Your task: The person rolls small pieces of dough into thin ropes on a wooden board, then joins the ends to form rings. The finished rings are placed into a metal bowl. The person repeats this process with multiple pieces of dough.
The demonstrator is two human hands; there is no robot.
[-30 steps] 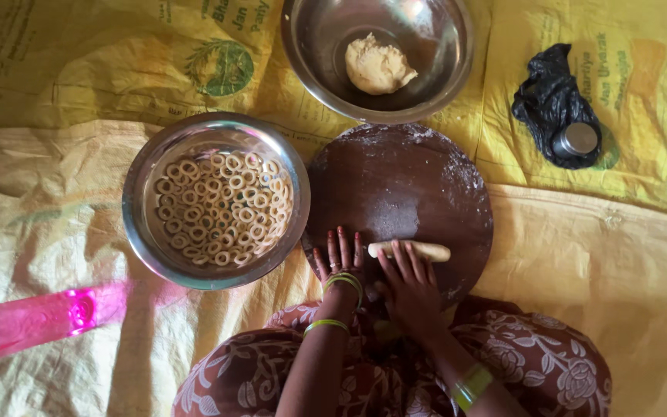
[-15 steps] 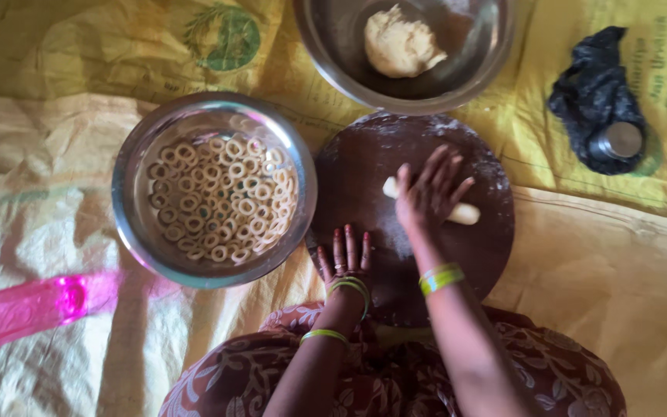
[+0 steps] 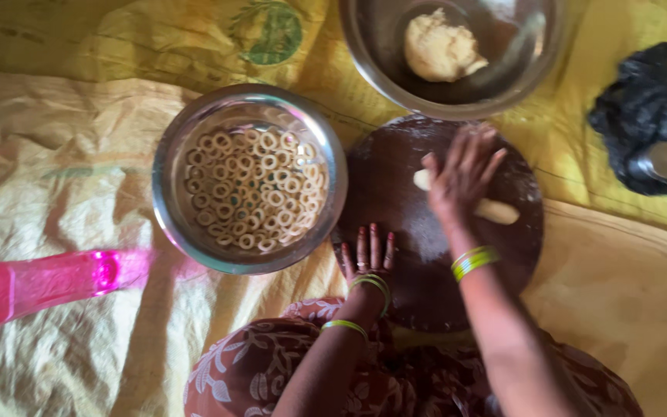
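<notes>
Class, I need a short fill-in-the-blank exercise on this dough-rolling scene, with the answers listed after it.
1. The right hand presses a roll of dough on the round dark ____.
2. The steel bowl left of the board holds many small dough ____.
3. The left hand rests flat on the board's near ____.
4. The far bowl holds one ____ of dough.

Answers: board; rings; edge; lump

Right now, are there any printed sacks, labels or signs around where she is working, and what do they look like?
Yellow sack sheet: spread flat across the top of the floor, under the bowls; woven plastic with faint green print.
Round green emblem: printed on that sheet, top centre, left of the upper steel bowl; dark green circle with yellow markings.
Pale cream sack: lower left, wrinkled, unprinted as far as shows.
No screens or signs.
</notes>
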